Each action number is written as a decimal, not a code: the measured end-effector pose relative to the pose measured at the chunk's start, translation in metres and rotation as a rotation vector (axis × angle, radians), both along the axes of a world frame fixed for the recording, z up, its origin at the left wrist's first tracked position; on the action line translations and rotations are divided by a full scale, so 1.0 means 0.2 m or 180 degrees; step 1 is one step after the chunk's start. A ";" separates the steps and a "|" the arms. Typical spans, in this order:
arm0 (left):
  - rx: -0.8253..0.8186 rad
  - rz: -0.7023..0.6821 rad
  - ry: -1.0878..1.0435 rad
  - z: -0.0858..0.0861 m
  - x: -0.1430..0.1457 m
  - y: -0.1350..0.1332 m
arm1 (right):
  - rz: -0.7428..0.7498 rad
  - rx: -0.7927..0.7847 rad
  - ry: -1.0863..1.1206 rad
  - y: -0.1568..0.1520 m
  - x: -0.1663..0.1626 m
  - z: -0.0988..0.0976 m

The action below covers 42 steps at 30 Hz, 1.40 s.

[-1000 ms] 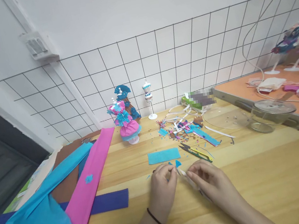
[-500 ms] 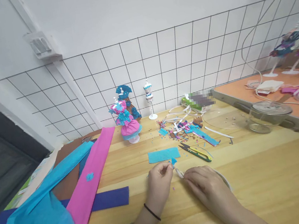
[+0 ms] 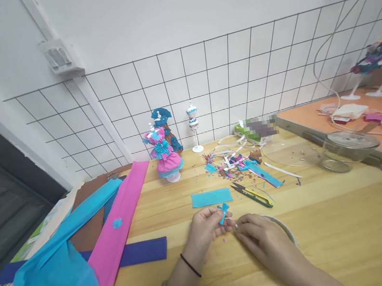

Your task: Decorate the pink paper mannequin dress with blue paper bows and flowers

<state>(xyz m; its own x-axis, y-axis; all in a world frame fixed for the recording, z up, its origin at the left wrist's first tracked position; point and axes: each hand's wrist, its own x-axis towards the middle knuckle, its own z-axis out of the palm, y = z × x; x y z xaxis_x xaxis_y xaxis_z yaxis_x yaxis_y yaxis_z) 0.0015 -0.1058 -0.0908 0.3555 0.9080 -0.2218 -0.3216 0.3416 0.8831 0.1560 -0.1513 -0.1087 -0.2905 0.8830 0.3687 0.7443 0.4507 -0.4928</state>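
Observation:
My left hand (image 3: 205,231) pinches a small folded blue paper bow (image 3: 223,211) just above the wooden table (image 3: 338,235). My right hand (image 3: 262,241) is closed beside it, fingertips touching the bow's base, with a white strip (image 3: 281,225) curving out from under the hand. A blue paper rectangle (image 3: 211,197) lies just beyond the hands. Small yellow-handled snips (image 3: 253,195) lie to its right.
Long crepe paper sheets in blue (image 3: 51,273), pink (image 3: 123,218) and dark blue (image 3: 143,251) lie at the left. A pink-dressed mannequin (image 3: 163,155), a bare white mannequin (image 3: 193,125), paper scraps (image 3: 238,162) and a glass lid (image 3: 347,143) stand further back. An orange board (image 3: 355,120) sits at right.
The blue bow has turned and dropped slightly in my left fingers. My right hand has closed in to its base, and the white strip now curves out behind that hand.

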 end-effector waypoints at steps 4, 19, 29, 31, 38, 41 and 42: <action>0.0001 -0.0017 -0.0043 0.00 0.00 0.00 | -0.0051 -0.0484 0.0655 0.02 0.05 0.03; 0.0120 0.0087 0.0331 -0.02 0.03 0.00 | -0.0815 0.0043 -0.1826 0.31 0.25 0.07; 0.0236 0.0073 0.0300 -0.05 0.03 0.01 | -0.0306 -0.1165 0.0124 0.12 0.36 0.26; 0.0303 0.0037 0.0323 -0.05 0.03 0.01 | 0.0021 -0.1500 -0.0048 0.08 0.30 0.31; 0.0665 -0.0194 0.0543 -0.04 0.02 -0.01 | 0.0273 -0.1613 -0.0642 0.12 0.22 0.40; 0.0803 -0.0309 0.0557 -0.05 0.02 -0.02 | 0.0373 -0.1636 -0.0747 0.14 0.21 0.42; 0.0825 -0.0344 0.0555 -0.05 0.02 -0.02 | 0.0401 -0.1638 -0.0783 0.14 0.21 0.43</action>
